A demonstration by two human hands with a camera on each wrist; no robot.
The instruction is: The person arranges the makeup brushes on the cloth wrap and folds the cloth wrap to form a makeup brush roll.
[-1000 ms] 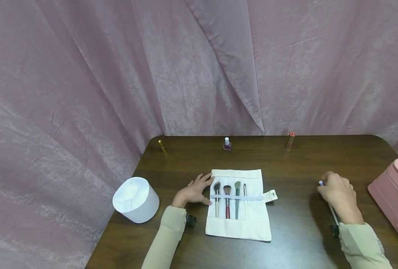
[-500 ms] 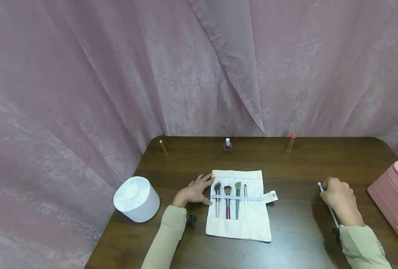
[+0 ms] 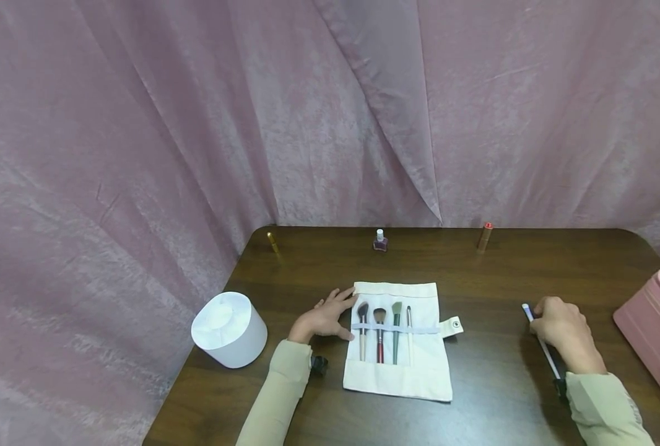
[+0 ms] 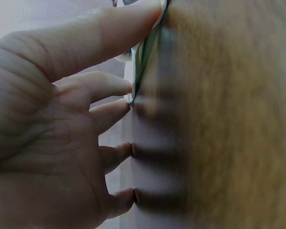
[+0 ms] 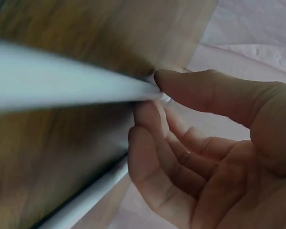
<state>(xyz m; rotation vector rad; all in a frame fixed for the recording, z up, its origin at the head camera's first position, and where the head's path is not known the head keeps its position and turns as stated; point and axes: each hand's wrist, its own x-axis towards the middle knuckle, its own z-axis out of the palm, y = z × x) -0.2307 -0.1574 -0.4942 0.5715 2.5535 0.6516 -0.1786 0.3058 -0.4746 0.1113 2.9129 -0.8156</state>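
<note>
My left hand (image 3: 325, 316) rests with spread fingers at the left edge of a cream cloth brush roll (image 3: 386, 379); its thumb touches the edge in the left wrist view. Under the roll's elastic band lie several makeup brushes, among them a red-handled brush (image 3: 380, 352) and a green brush (image 3: 395, 347). Far to the right, my right hand (image 3: 565, 329) is low over the table. Its thumb and fingertips pinch the end of a slim white stick (image 5: 71, 78); what kind of stick it is I cannot tell. A second white stick (image 5: 88, 205) shows below the fingers.
A white round container (image 3: 235, 337) stands at the left edge. Along the back are a gold tube (image 3: 273, 243), a purple nail polish bottle (image 3: 381, 243) and a brown tube with a red top (image 3: 485, 238). A pink case (image 3: 655, 328) sits at the right edge.
My right hand has drawn back slightly toward me, and more of the white stick's pale tip shows left of the fingers. The left hand stays at the roll. The view has shifted a little.
</note>
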